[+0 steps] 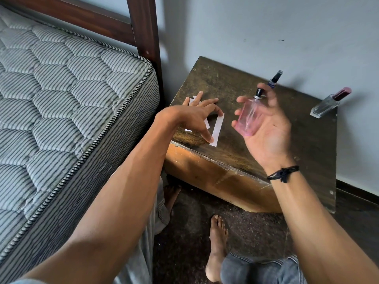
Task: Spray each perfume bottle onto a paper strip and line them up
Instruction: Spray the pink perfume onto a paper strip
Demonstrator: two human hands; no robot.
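My right hand (264, 128) holds a pink glass perfume bottle (249, 116) with a black spray top above the dark wooden table (287, 144), fingers curled round it. My left hand (196, 115) lies spread over white paper strips on the table's left part, thumb and a fingertip touching the longest strip (217, 130). Other strips (193, 100) are partly hidden under that hand. A blue bottle (274, 79) with a black cap stands behind my right hand, partly hidden. A clear bottle (328, 104) with a maroon cap stands at the table's right, against the wall.
A striped quilted mattress (61, 89) on a dark wooden bed frame (143, 27) lies close on the left. A pale wall (287, 27) runs behind the table. My bare feet (217, 249) rest on dark carpet below the table's front edge.
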